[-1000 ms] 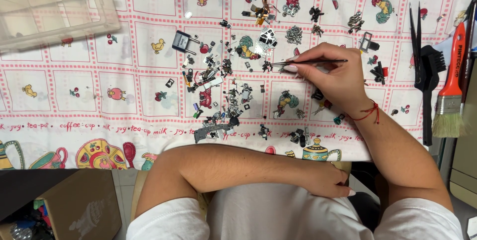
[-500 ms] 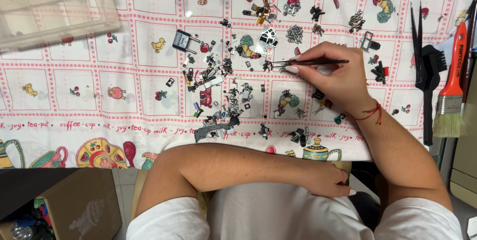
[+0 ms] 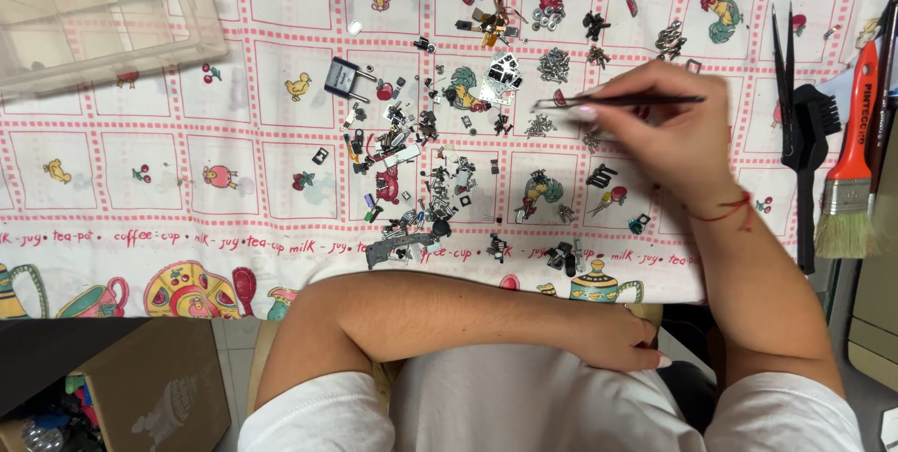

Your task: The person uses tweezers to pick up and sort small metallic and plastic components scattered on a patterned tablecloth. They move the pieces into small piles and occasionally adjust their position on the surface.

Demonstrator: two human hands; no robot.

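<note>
My right hand (image 3: 669, 134) holds a pair of dark tweezers (image 3: 617, 101) level above the table, tips pointing left near a small heap of silvery parts (image 3: 552, 65). Many small metal and black parts (image 3: 421, 171) lie scattered over the patterned tablecloth (image 3: 140, 181) left of the hand. My left arm is folded across my lap below the table edge, and my left hand (image 3: 613, 335) rests flat against my white shirt, holding nothing.
A clear plastic compartment box (image 3: 94, 12) sits at the top left. At the right edge lie black tweezers (image 3: 781, 68), a black brush (image 3: 812, 153) and an orange-handled paintbrush (image 3: 851, 171). A cardboard box (image 3: 150, 386) stands on the floor at lower left.
My right hand has stayed over the same spot with the tweezers; the tips shifted only slightly. My left arm has not moved.
</note>
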